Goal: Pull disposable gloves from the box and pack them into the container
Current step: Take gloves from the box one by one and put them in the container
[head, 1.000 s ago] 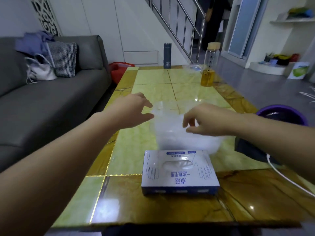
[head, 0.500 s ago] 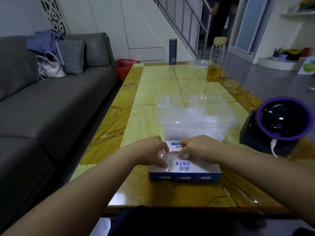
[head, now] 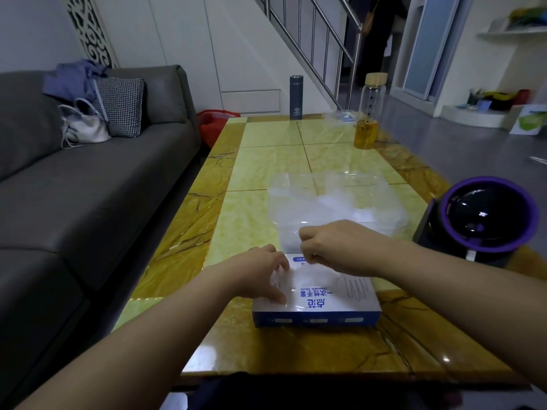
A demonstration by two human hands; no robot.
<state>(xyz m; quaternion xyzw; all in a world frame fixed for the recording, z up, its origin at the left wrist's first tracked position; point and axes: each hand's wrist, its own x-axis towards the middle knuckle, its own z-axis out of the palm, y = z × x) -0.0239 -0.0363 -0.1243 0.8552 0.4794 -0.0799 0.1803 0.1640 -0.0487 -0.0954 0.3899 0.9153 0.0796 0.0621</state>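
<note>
Filmy glove (head: 313,275) atop blue box (head: 316,316), pinched between left grip (head: 260,276) and right grip (head: 340,247)

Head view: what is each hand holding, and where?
Right hand pinches the thin clear plastic glove by its upper edge above the blue-and-white cardboard box. Left hand rests on the box top; whether it grips cannot be told.

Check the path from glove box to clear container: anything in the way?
Nothing visible. The container sits open-topped directly behind the glove box, with no object between them. The right hand pinches a glove just over the box.
</note>
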